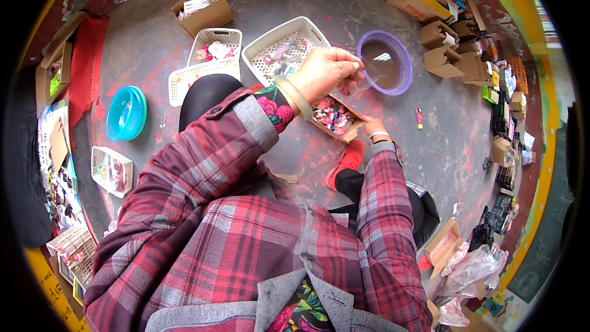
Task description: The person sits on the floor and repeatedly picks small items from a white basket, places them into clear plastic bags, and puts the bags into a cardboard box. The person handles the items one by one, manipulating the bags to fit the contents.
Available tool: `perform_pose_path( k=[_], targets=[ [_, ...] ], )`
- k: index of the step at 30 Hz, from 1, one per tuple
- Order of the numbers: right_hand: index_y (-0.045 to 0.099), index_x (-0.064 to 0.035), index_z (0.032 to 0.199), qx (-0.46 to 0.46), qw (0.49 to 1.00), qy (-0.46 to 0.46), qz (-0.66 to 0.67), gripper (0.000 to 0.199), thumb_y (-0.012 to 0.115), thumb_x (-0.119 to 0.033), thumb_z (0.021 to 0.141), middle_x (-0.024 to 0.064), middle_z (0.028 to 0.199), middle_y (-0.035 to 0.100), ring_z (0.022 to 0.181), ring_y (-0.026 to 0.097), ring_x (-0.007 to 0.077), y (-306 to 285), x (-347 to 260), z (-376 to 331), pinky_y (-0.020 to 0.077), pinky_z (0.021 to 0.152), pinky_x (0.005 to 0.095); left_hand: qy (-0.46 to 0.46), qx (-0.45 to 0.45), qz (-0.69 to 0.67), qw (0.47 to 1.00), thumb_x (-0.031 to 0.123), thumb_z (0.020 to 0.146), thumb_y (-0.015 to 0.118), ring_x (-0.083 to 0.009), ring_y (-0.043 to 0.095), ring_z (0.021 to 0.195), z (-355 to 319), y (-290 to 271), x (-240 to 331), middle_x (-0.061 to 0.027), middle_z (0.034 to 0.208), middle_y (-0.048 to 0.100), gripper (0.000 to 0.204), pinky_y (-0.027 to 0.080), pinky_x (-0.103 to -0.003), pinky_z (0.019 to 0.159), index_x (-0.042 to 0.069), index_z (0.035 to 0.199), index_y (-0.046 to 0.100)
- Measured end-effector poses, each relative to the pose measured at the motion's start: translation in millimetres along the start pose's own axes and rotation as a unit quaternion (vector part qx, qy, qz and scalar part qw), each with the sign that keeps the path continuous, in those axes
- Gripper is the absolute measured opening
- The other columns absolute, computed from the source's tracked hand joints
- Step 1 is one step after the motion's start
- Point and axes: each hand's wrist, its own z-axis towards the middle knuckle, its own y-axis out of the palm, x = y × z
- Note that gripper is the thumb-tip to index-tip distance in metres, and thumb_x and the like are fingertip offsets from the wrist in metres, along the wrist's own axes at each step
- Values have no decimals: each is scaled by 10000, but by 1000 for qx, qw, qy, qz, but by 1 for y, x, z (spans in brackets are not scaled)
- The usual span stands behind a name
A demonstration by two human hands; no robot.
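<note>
My left hand [329, 74] is raised in front of me, thumb and fingers pinched together. From its fingertips hangs what looks like a see-through plastic piece [364, 88]; its exact kind is hard to make out. Below and to the right, my right hand [375, 126] grips the near right corner of a small cardboard box [352, 131]. Many small pink, red and white pieces [332, 115] fill that box, partly hidden behind my left hand and wrist. Just beyond my left hand stands a white perforated basket [255, 55] with a few pinkish items in it.
A purple basin [405, 71] of murky water stands at the right. White baskets [178, 89] and a teal basin [142, 114] are on the left. Cardboard boxes [439, 35] line the right wall. A small pink-and-green object [419, 118] lies on the floor. My red shoe [349, 163] is near the box.
</note>
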Motion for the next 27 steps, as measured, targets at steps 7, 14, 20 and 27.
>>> perform_pose_path(
  k=[7, 14, 20, 27],
  targets=[
    [668, -153, 1027, 26, 982, 96, 163, 339, 508, -24, 757, 22, 735, 603, 664, 535, 168, -4, 38, 6, 434, 606, 301, 13, -3, 3, 1000, 107, 880, 540, -156, 600, 690, -2, 4, 2, -136, 882, 628, 218, 522, -289, 656, -67, 1003, 585],
    [649, -85, 934, 65, 911, 60, 402, 179, 612, -204, 806, 37, 813, 654, 686, 600, 105, -60, -18, -34, 447, 578, 224, -10, -13, -27, 1000, 100, 886, 521, -166, 602, 725, -3, 1, 3, -138, 892, 625, 216, 514, -289, 673, -68, 1010, 574],
    [570, -30, 1099, -8, 800, -226, 555, 420, 639, -336, 821, 55, 1007, 631, 883, 598, 128, -137, -136, -144, 450, 723, 230, -21, -24, -90, 995, 108, 898, 504, -184, 611, 788, -5, 6, 3, -143, 945, 614, 221, 514, -286, 708, -68, 1019, 561],
    [652, -22, 933, 103, 794, -277, 532, 162, 671, -78, 782, 7, 862, 640, 760, 554, 70, -126, -164, -171, 422, 626, 201, -26, -33, -148, 988, 99, 892, 513, -192, 616, 844, -5, 7, -2, -140, 932, 621, 207, 512, -287, 746, -56, 1019, 563]
  ],
)
